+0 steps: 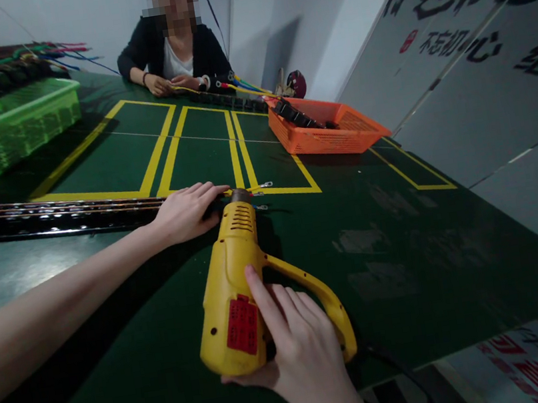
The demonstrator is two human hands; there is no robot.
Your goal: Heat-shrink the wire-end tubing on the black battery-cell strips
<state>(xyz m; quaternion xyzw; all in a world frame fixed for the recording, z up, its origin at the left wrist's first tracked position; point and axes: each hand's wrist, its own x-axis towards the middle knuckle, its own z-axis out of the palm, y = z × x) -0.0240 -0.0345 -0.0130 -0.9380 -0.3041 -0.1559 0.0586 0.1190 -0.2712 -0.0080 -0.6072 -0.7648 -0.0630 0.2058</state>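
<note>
A: Fingers?
B: The right hand (302,334) clasps the heat gun (224,289) over the table (440,297). The left hand (184,214) covers wires beside the gun's nozzle (240,196); whether it's pinching, I can't tell.
A: Danger?
B: If it's hot, a slip could burn those fingers; the cord (399,367) near its handle might snag.

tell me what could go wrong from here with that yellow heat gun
1. The nozzle of the yellow heat gun sits close to the fingers of the left hand; if hot, it could burn them.
2. The lugged wire ends are right by the nozzle, so too much heat might scorch their insulation.
3. The black cord runs off the green table; a snag could tug the gun.
</note>
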